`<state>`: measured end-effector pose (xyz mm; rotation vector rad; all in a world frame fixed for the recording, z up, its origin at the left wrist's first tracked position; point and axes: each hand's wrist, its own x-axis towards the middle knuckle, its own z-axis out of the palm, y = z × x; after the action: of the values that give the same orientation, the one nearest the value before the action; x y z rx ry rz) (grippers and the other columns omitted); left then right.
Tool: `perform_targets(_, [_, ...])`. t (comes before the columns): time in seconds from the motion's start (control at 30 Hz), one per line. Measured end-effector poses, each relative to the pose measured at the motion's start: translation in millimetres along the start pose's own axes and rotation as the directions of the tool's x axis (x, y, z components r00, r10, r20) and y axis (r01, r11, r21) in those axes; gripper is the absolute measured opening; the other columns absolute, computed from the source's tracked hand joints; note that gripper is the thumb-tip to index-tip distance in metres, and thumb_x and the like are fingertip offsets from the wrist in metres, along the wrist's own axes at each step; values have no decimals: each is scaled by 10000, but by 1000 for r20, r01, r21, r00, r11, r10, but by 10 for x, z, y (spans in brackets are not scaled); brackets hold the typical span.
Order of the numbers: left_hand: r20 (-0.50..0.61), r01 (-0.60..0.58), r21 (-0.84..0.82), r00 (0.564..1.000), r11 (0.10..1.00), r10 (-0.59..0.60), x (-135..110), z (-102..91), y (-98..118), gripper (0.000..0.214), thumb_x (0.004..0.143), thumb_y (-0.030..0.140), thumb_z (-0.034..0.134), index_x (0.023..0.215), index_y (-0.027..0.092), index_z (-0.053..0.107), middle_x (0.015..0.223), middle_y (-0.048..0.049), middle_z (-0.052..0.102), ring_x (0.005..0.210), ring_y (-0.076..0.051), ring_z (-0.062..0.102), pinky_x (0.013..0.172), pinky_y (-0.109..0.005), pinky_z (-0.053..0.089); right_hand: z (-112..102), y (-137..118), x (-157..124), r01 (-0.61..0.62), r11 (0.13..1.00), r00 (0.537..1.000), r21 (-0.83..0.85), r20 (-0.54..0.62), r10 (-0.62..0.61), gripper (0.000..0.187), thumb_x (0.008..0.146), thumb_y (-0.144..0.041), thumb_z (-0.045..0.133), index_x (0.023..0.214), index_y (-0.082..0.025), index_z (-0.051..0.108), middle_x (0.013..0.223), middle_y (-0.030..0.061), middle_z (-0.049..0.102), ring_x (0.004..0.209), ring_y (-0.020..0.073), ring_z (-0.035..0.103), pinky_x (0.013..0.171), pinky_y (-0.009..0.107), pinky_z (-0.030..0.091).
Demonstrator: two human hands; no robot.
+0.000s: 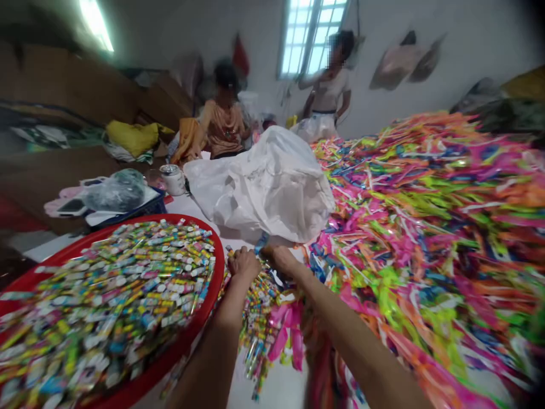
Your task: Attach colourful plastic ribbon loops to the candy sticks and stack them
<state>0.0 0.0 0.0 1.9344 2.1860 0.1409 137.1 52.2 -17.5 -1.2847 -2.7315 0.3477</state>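
Observation:
My left hand (244, 263) is closed, its fingers curled down at the top of a loose heap of small colorful tubes (259, 309). Just right of it, my right hand (284, 260) is closed too, with its fingertips turned toward the left hand. A blue strip (261, 242) shows between the two hands; I cannot tell which one grips it. What lies inside the fingers is blurred and hidden. Pink ribbon-like strips (286, 329) lie on the heap below my right wrist. A large red basin (220, 267) full of similar tubes stands left of my left forearm.
A big pile of bright plastic strips (404, 227) covers the right side. A white sack (272, 182) bulges beyond my hands. A can (172, 179) and a dark blue tray (157, 203) stand behind the basin. Two people (223, 122) are at the far side.

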Motion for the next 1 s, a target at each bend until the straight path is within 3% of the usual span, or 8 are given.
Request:
perform_targets(0.27, [90,-220,56,973,974,214,-633,-73,-146,319,809,173,447,1054,134,649,1144,-160,600,1104,-317,537,927,-476,400,-43,-532,-765,10,999,993,-52,122,-4,268,746,-64,521,944,-158,674,880,82,709,781,173,631,685,230,415])
perform_targets(0.43, [148,-357,53,927,933,346,-886,-89,-208,303,845,216,436,1033,162,668,1113,-151,619,1075,-297,562,913,-452,421,-2,-833,-1153,-61,997,989,-50,130,67,278,787,-46,488,980,-142,663,952,105,689,860,177,615,781,256,417])
perform_targets(0.53, [106,-429,31,900,903,424,-1105,-203,-216,323,867,236,422,1079,158,653,1158,-150,606,1145,-294,518,976,-449,386,-41,-1005,-1455,-85,995,990,-47,112,90,244,820,-73,490,988,-131,657,948,115,673,899,184,599,823,271,420])
perform_targets(0.63, [-9,-477,4,879,879,477,-1489,-323,-390,382,907,221,354,1210,140,572,1284,-136,541,1243,-249,434,1077,-408,293,-55,-1120,-1932,-127,992,987,10,-95,127,267,872,-129,461,1078,-142,630,1021,126,644,983,200,569,870,308,429])
perform_targets(0.77, [-370,-554,-66,786,830,495,-2259,-250,-1053,352,922,199,342,1173,130,580,1186,-120,611,1175,-203,497,1059,-355,331,110,-1359,-2676,-170,976,860,137,-462,215,310,910,-180,406,1146,-161,606,1176,141,581,1093,234,526,914,385,445])
perform_targets(0.8, [-436,-529,-60,777,847,454,-2464,-182,-1251,339,920,211,359,1156,131,590,1175,-128,615,1175,-214,499,1049,-366,343,185,-1474,-2810,-181,971,842,156,-486,234,314,918,-209,410,1168,-167,596,1202,144,565,1111,242,517,920,399,446])
perform_targets(0.87, [-466,-390,-15,817,921,338,-2806,-13,-1606,340,914,252,395,1164,131,590,1211,-153,592,1205,-255,478,1048,-416,334,357,-1785,-2957,-185,963,836,195,-484,258,337,922,-276,449,1226,-184,561,1242,143,536,1136,251,499,931,409,444])
perform_targets(1.0, [-389,-12,34,921,999,24,-3000,241,-1972,444,899,306,418,1259,69,524,1339,-244,468,1260,-351,412,1016,-513,330,673,-2488,-2841,-82,983,923,163,-359,137,375,892,-334,540,1245,-209,542,1268,122,523,1127,258,484,931,398,421])
